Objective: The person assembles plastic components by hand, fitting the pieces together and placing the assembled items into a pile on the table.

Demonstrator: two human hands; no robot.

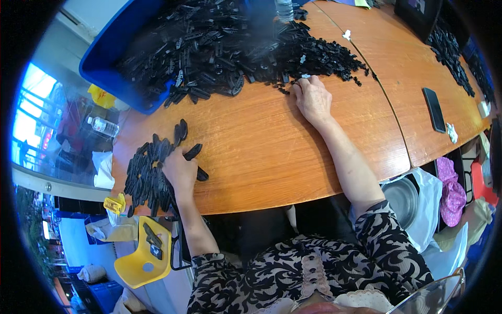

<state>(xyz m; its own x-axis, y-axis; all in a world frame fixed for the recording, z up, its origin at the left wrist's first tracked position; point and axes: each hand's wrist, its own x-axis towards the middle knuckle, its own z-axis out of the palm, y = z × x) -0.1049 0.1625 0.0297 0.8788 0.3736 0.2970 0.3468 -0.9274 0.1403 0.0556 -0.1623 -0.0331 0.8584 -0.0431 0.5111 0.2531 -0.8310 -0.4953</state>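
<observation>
My left hand [180, 168] is curled at the right side of a heap of long black plastic pieces [146, 175] near the table's left edge. One black piece [193, 152] sticks out by its fingers, and the hand seems to grip it. My right hand [314, 100] reaches forward to the near edge of a pile of small black parts [329, 57]. Its fingers are bent down and pressed together at the tabletop; whatever they pinch is hidden. A large mound of long black plastic pieces [209, 52] spreads beside the small parts, spilling from a blue bin [107, 55].
The wooden table [251, 152] has a seam right of my right arm. Beyond it lie a dark phone [433, 109] and more black pieces [451, 57]. A bottle [285, 10] stands at the back, another bottle [103, 126] at the left. A yellow chair [137, 261] is below left.
</observation>
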